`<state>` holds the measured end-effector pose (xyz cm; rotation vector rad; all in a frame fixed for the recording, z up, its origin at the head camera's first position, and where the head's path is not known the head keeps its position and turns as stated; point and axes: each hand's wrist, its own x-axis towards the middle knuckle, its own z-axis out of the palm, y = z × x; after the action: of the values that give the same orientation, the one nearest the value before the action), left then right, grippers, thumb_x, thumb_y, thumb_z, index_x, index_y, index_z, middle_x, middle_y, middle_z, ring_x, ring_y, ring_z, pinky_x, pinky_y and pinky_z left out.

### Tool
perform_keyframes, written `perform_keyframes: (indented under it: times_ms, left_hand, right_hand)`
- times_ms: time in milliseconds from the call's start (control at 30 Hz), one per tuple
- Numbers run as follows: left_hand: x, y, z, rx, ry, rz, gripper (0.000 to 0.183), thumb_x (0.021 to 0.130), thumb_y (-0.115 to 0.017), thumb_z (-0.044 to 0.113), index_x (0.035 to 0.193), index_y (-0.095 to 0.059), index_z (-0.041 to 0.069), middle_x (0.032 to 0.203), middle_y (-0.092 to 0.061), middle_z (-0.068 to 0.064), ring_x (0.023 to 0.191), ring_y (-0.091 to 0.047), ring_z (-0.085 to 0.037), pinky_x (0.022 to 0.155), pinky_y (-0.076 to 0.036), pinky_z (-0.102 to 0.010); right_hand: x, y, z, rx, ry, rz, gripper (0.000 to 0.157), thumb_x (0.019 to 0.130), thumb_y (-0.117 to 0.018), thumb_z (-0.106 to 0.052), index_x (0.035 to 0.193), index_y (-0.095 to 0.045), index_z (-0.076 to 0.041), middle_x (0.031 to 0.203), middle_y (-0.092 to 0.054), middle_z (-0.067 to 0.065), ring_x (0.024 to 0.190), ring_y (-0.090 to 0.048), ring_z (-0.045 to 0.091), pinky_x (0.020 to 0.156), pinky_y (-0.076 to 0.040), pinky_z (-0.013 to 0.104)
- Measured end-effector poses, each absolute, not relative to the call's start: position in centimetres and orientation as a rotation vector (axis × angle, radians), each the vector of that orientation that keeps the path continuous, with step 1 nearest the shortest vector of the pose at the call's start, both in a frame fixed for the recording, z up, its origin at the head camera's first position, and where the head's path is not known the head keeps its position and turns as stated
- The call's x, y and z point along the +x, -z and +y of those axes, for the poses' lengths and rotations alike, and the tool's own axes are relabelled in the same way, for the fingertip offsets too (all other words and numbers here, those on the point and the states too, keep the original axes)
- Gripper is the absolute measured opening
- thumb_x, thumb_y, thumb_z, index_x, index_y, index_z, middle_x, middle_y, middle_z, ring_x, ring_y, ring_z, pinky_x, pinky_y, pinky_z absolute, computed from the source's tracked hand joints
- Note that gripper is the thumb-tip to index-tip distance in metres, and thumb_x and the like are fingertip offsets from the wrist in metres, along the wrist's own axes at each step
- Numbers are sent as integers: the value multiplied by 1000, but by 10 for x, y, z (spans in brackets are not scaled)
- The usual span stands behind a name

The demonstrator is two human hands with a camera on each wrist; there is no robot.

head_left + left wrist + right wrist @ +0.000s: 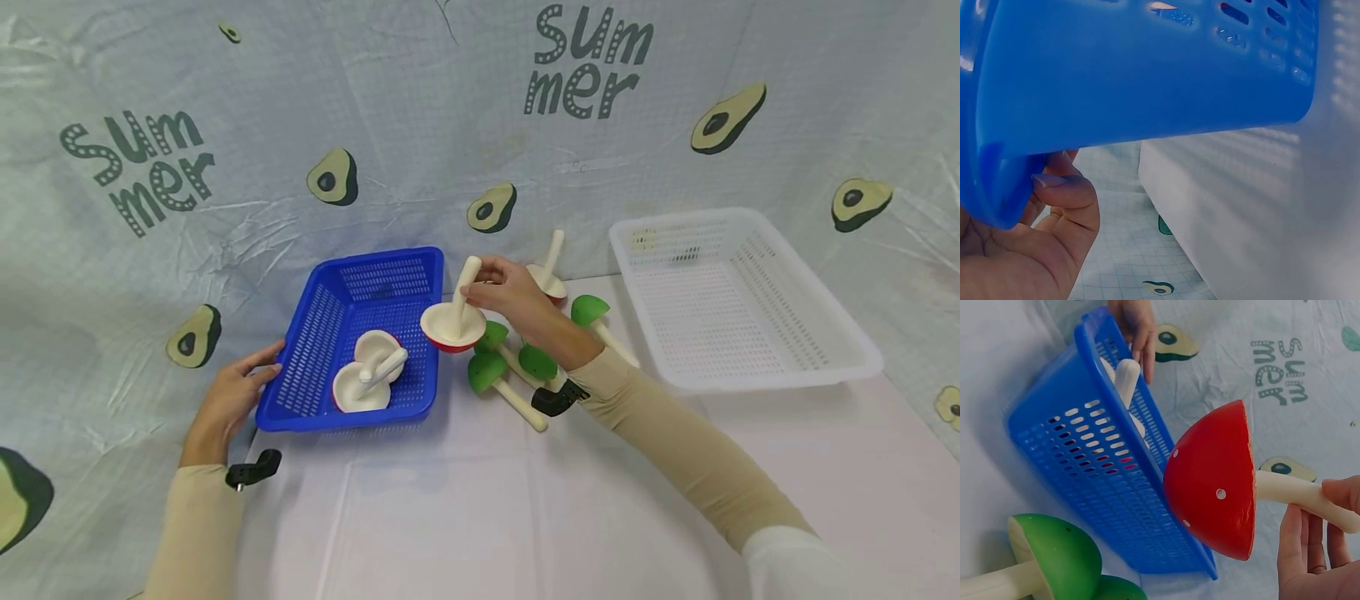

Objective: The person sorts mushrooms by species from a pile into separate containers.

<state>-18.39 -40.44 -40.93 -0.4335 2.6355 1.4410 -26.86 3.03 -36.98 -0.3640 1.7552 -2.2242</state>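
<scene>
My right hand [521,304] pinches the pale stem of a red-capped toy mushroom [442,323], held cap down just past the right rim of the blue basket [337,422]. White dots show on its red cap [1213,487] in the right wrist view. Two more red-edged mushrooms [362,390] lie in the basket, stems up. At the basket's left side my left hand [232,400] grips the rim; in the left wrist view its fingers [1072,200] curl under the rim. Several green-capped mushrooms [487,371] lie on the table below my right hand.
A white perforated basket [765,383] stands on the right. Behind my right hand, another mushroom [551,279] stands stem up near the cloth backdrop [420,125]. A green mushroom [590,310] lies between that hand and the white basket. The pale table [435,517] extends in front.
</scene>
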Motion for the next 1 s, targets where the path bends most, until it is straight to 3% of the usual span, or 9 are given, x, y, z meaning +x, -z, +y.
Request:
perform_keyframes:
  times_ms: [67,133,333,400,567,667,800,900,1000]
  left_hand:
    - [-184,409,-404,-438,-1447,2631,54,109,-46,27,160,-31,16,156,-34,-20,122,-49,-22,111,-41,-55]
    - [-184,408,-403,-435,-1442,2632,54,109,-45,27,160,-31,16,157,-33,-20,122,-49,-23,111,-42,-55]
    - [-183,407,-403,-422,-1422,2639,54,109,-46,27,160,-32,16,155,-35,-19,119,-51,-19,94,-51,-29]
    - [-183,407,-403,-420,-1427,2637,54,109,-46,26,160,-32,16,155,-35,-19,119,-51,-20,98,-52,-33]
    - [-183,406,-402,-422,-1449,2635,54,109,-46,27,160,-31,15,156,-34,-20,123,-49,-23,111,-41,-56]
    - [-183,405,-402,-418,-1442,2645,54,109,-46,27,159,-32,15,154,-35,-19,120,-50,-20,105,-48,-45]
    - [-182,404,-401,-423,-1438,2649,54,108,-47,27,159,-33,15,153,-37,-18,118,-51,-18,103,-49,-41]
    - [-181,404,-400,-435,-1454,2636,54,109,-47,26,160,-32,16,155,-35,-19,121,-50,-22,110,-42,-54]
    - [-181,405,-400,-438,-1462,2630,54,109,-46,26,160,-31,16,156,-34,-20,124,-48,-25,113,-39,-58]
  right_hand:
    - [-271,368,26,-346,2231,1745,51,94,-70,-2,141,-51,-2,121,-61,13,114,-63,25,98,-56,35]
    - [-274,366,22,-332,2236,1741,51,94,-70,-2,141,-51,-3,122,-61,14,115,-63,26,97,-56,35]
    - [-282,365,10,-346,2244,1756,52,92,-72,-3,140,-52,-3,122,-62,15,113,-65,28,95,-57,37]
    - [-285,366,7,-372,2240,1770,53,92,-73,-4,141,-52,-4,123,-62,15,113,-65,28,95,-57,37]
    - [-290,366,-2,-388,2254,1768,58,91,-73,-3,143,-49,-5,122,-61,15,111,-65,27,95,-57,39]
    - [-294,366,-7,-383,2267,1758,60,91,-72,-1,145,-47,-5,122,-62,16,110,-65,28,95,-57,40]
    - [-299,368,-14,-383,2261,1768,58,92,-72,-1,144,-48,-5,120,-62,16,109,-65,28,93,-58,40]
    - [-302,368,-20,-383,2252,1781,55,91,-73,-1,141,-50,-5,119,-61,15,107,-65,27,91,-59,38]
    - [-306,368,-26,-382,2248,1791,53,91,-73,-1,139,-51,-4,117,-61,14,105,-65,26,90,-60,38]
